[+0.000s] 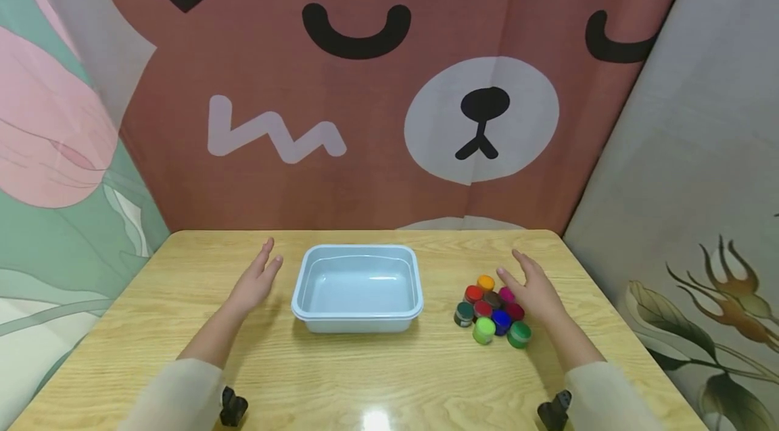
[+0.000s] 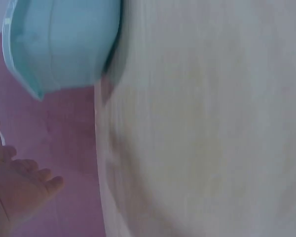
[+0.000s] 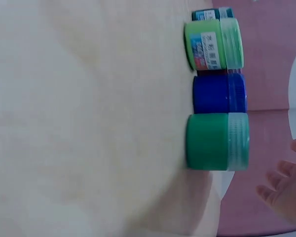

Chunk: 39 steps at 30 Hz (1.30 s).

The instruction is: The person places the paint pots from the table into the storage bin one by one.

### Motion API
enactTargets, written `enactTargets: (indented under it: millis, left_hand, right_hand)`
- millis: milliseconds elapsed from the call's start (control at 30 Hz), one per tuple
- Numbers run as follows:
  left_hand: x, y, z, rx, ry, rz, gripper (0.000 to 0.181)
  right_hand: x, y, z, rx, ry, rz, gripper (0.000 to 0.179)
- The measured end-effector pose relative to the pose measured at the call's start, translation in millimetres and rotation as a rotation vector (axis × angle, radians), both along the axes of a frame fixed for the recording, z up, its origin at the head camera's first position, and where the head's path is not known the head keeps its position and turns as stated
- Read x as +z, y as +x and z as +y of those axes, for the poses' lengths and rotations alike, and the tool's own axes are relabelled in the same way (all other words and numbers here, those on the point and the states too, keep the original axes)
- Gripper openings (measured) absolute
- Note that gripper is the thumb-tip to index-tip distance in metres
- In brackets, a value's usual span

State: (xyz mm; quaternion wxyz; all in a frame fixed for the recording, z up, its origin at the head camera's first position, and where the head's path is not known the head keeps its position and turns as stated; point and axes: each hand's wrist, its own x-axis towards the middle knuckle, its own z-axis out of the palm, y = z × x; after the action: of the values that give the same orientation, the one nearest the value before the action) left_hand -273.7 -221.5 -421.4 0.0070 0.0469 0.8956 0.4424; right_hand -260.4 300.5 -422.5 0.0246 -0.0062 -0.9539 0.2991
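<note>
A pale blue plastic basin [image 1: 357, 316] stands on the table, with nothing inside it. Left of it my left hand [image 1: 254, 282] is held with straight fingers, touching nothing. To the basin's right, several small paint jars [image 1: 483, 330] are grouped closely, their lids orange, red, brown, magenta, blue and greens. My right hand [image 1: 537, 292] hovers at the right side of this group, fingers extended and holding nothing. In the right wrist view a green jar [image 3: 208, 142], a blue jar [image 3: 212, 94] and a labelled light green jar [image 3: 204, 45] stand upright in a row.
The light wooden table [image 1: 359, 377] ends at a hanging curtain [image 1: 365, 194] with a bear print. Another curtain [image 1: 688, 201] with flowers hangs along the right side, and a green and pink one [image 1: 55, 235] on the left.
</note>
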Motion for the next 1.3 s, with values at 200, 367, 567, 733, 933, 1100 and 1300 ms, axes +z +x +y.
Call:
enactTargets:
  millis: [200, 367, 567, 733, 933, 1100, 1300]
  left_hand:
    - [-10.7, 16.5, 16.8, 0.005, 0.105, -0.02, 0.067]
    - [-18.0, 25.4, 29.6, -0.042, 0.217, -0.016, 0.063]
    - [-22.3, 31.9, 39.8, -0.038, 0.319, -0.026, 0.062]
    - [-27.1, 30.9, 44.4, -0.028, 0.366, -0.077, 0.065]
    - [-28.6, 25.0, 49.1, -0.038, 0.43, -0.104, 0.067]
    - [-31.9, 24.7, 53.3, -0.044, 0.485, -0.137, 0.067]
    - [-37.0, 24.5, 55.9, -0.033, 0.542, -0.114, 0.067]
  right_hand:
    - [-13.1, 23.1, 6, -0.007, -0.111, 0.0, 0.081]
    - [-20.5, 37.6, 10, -0.002, -0.179, 0.005, 0.078]
    - [-24.1, 53.1, 14, -0.005, -0.245, 0.028, 0.074]
    - [-27.4, 63.1, 17, -0.013, -0.268, 0.0, 0.075]
    - [-36.0, 76.8, 21, -0.047, -0.284, -0.082, 0.083]
    - [-43.1, 85.3, 22, -0.048, -0.27, -0.075, 0.085]
    - [-47.7, 87.0, 20, -0.058, -0.255, -0.082, 0.09]
